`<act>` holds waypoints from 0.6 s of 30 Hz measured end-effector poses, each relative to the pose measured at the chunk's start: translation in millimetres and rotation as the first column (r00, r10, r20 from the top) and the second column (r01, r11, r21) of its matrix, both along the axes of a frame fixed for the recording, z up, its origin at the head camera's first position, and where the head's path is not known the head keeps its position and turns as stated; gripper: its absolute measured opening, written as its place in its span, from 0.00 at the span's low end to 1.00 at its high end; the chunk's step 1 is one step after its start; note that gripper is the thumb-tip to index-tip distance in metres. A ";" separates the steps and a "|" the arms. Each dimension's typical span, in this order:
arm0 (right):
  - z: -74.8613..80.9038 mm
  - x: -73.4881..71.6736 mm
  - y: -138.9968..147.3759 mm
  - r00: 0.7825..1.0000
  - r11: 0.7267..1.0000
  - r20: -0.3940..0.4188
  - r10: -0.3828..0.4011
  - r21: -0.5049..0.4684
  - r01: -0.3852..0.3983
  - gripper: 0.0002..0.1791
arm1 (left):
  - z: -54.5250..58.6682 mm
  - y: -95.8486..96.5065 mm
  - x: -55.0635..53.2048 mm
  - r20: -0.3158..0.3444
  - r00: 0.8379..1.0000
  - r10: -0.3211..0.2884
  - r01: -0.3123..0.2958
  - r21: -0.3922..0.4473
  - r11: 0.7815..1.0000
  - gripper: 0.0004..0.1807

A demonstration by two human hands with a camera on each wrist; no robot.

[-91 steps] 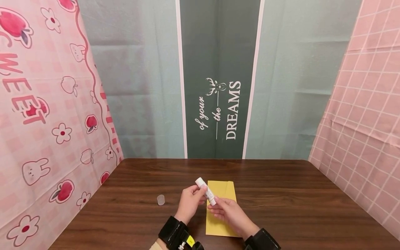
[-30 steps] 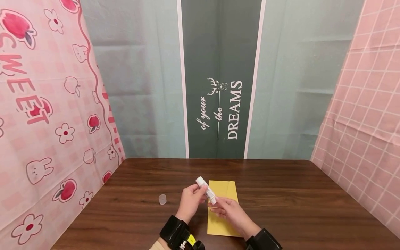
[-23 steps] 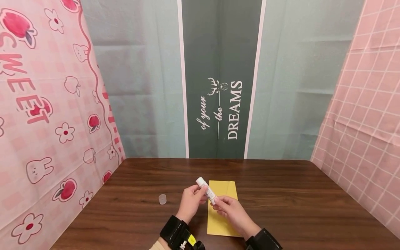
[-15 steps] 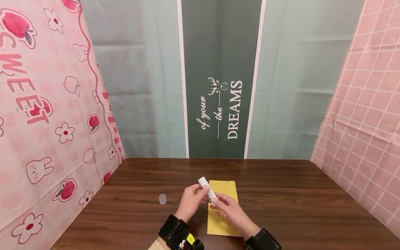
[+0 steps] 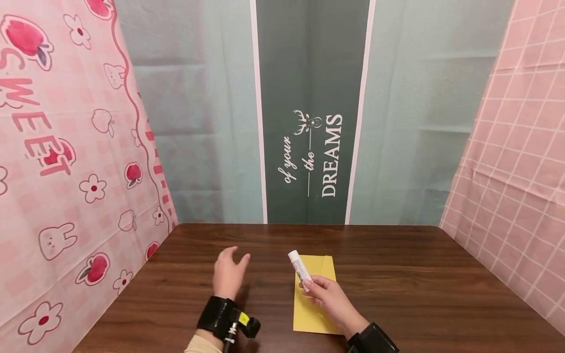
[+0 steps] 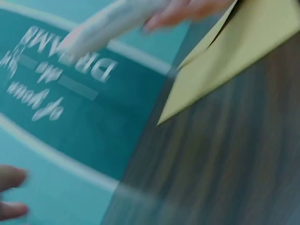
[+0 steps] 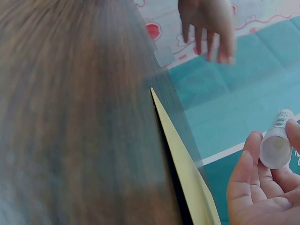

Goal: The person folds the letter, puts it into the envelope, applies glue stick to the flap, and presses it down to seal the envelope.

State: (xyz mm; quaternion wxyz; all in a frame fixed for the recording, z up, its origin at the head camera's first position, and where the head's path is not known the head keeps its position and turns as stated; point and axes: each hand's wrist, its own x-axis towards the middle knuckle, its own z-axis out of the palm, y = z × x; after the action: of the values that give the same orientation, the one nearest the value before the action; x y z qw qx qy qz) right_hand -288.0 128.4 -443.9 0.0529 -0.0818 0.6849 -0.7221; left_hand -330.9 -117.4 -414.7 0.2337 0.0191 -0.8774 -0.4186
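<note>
In the head view my right hand (image 5: 328, 299) pinches the lower end of a white glue stick (image 5: 300, 270), which leans up and left over a yellow envelope (image 5: 311, 314). The right wrist view looks into the tube's open round end; its printed side carries a barcode. My left hand (image 5: 227, 274) is to the left above the table, fingers spread and holding nothing. A translucent cap (image 7: 164, 56) lies on the table below the left hand in the right wrist view; that hand hides it from the head camera.
The envelope lies flat on the dark wood table (image 5: 419, 294), its flap slightly raised in the left wrist view. Printed pink cloth (image 5: 88, 147) hangs at the left, pink checked cloth (image 5: 521, 147) at the right, and a green curtain (image 5: 309, 59) behind.
My left hand has let go of the glue stick and moved left, over where the cap was seen. The right hand keeps the glue stick, which has shifted slightly right and stands more upright.
</note>
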 end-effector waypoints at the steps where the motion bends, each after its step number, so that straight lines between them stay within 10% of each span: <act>1: 0.0 0.1 -0.2 1.000 1.000 0.003 -0.001 -0.001 0.001 0.25 | 1.3 -9.5 -0.2 0.046 0.999 -0.009 0.009 -0.016 1.000 0.28; 6: -0.6 0.4 -0.6 1.000 1.000 0.016 0.000 0.000 0.000 0.25 | 4.9 -44.1 4.0 0.295 0.952 -0.087 0.127 -0.120 0.985 0.34; 11: -1.1 0.6 -0.9 1.000 1.000 0.025 0.004 -0.005 -0.004 0.25 | 0.7 -54.1 7.3 0.387 0.910 -0.147 0.219 -0.149 0.964 0.32; 18: 1.2 2.3 -0.7 1.000 1.000 0.024 0.014 -0.007 -0.014 0.25 | -3.5 -52.4 5.5 0.335 0.929 -0.156 0.214 -0.144 0.966 0.15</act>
State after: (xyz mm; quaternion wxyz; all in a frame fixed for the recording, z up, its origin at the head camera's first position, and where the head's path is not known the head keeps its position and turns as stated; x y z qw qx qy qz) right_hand -285.7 127.8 -442.7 0.0659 -0.0779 0.6812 -0.7250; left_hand -325.3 -169.8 -418.2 0.0481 -0.0171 -0.9354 -0.3500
